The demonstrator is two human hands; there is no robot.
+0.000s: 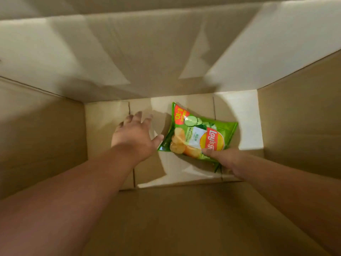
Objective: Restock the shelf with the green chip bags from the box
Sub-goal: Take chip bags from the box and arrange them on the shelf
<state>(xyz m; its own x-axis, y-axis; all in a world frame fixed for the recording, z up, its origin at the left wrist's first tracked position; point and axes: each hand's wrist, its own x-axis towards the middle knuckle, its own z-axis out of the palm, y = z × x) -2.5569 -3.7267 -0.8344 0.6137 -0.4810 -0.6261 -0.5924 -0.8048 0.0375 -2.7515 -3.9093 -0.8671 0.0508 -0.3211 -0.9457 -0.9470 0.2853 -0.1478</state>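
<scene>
Two bare forearms reaching down from the near edge into a deep cardboard box (42,137), tall walls rising on every side. Right hand (222,157) low at the near right of the box floor, thumb laid over the near edge of a green chip bag (198,133), remaining fingers hidden beneath the bag, grip pinching that edge. Left hand (135,134) beside the bag on the left, palm down, fingers spread and straight, grip released and holding nothing, thumb tip just at the bag's near left corner; cannot tell whether touching. One bag only, lying face up and skewed on the box floor toward the right side, printed logo upside down toward the near end, red price patch at the far end. Farther on, bare floor flaps with seams, patches of bright light, then the far wall of the box
</scene>
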